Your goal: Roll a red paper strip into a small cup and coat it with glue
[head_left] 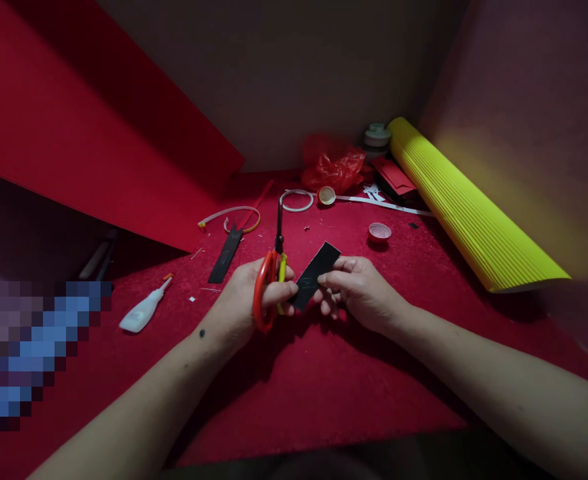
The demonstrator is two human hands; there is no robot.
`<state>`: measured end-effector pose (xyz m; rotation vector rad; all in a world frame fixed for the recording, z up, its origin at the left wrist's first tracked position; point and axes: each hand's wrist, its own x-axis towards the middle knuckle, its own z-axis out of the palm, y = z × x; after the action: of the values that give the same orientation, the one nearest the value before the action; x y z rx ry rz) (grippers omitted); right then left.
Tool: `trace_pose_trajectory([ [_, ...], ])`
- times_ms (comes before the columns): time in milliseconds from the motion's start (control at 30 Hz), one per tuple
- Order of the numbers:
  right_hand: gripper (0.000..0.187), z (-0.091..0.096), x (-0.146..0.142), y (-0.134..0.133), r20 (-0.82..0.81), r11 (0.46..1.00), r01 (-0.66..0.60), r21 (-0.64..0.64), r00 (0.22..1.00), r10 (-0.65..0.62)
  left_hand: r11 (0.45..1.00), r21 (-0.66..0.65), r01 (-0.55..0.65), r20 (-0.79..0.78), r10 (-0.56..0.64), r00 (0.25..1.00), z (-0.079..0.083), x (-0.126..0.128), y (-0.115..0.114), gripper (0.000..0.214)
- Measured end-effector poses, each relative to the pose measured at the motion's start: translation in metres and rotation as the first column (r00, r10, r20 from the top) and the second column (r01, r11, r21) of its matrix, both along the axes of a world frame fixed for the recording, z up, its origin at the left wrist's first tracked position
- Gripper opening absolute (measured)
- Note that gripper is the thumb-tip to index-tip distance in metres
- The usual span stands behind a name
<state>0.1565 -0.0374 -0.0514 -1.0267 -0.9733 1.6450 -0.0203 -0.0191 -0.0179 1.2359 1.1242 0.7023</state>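
Note:
Between my two hands is a small black strip (pixel 319 265) of paper or card, tilted, with faint pale marks on it. My left hand (pixel 241 297) is closed around orange-handled scissors (pixel 261 297), their dark blades pointing away from me. Its thumb also pinches the strip's lower end. A yellow piece (pixel 283 267) shows beside the handles; whether it belongs to the scissors is unclear. On the strip's right edge, my right hand (pixel 367 290) is closed in a pinch. Another black strip (pixel 225 253) lies on the red cloth beyond my left hand.
A white glue bottle (pixel 144 310) lies at left under a leaning red sheet (pixel 124 113). Behind are curled paper strips (pixel 297 200), small red cups (pixel 379 233), a red plastic bag (pixel 334 167) and a jar (pixel 377 137). A yellow corrugated roll (pixel 474 207) lies right.

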Motion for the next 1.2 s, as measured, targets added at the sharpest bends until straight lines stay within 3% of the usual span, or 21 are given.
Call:
trace_pose_trajectory([
  [733, 0.01, 0.0011, 0.0015, 0.0001, 0.074, 0.999, -0.035, 0.003, 0.997, 0.034, 0.997, 0.035, -0.068, -0.004, 0.068, 0.998, 0.0033, -0.0006, -0.0012, 0.028],
  [1200, 0.011, 0.0011, 0.0019, -0.001, 0.092, 0.999, -0.047, 0.005, 0.995, 0.046, 0.998, 0.06, -0.033, -0.014, 0.034, 0.999, -0.0043, -0.0029, 0.003, 0.022],
])
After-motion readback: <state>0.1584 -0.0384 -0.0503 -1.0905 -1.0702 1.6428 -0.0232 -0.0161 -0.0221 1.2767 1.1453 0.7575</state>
